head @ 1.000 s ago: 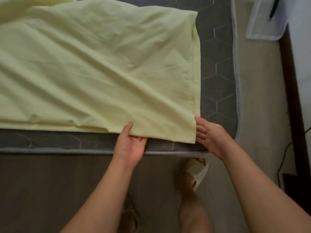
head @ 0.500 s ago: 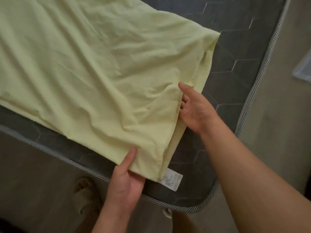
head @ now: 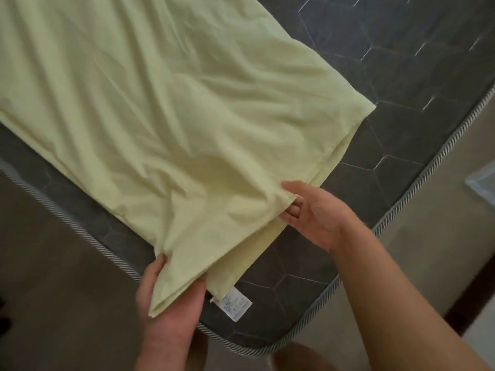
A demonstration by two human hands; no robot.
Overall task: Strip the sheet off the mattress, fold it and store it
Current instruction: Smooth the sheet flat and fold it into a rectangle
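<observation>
Pale yellow-green sheet: lies doubled over and wrinkled on the mattress, covering most of the view from upper left to lower centre; its near corner is lifted off the bed.
Mattress: dark grey, quilted in hexagons, with a striped piped edge; bare along the right side and at the near corner.
Left hand: at the mattress's near edge, holding the sheet's lowest corner, thumb on the left of the cloth and fingers under it, the cloth draped over the palm.
Right hand: further up the sheet's right-hand edge, thumb on top of the upper layer and fingers curled beneath, pinching that layer clear of the one below.
Hands: apart, each gripping the same sheet.
Care label: white, printed in blue, sticking out from the lower layer just right of the left hand, lying on the mattress.
Floor: grey-brown, beside the bed.
</observation>
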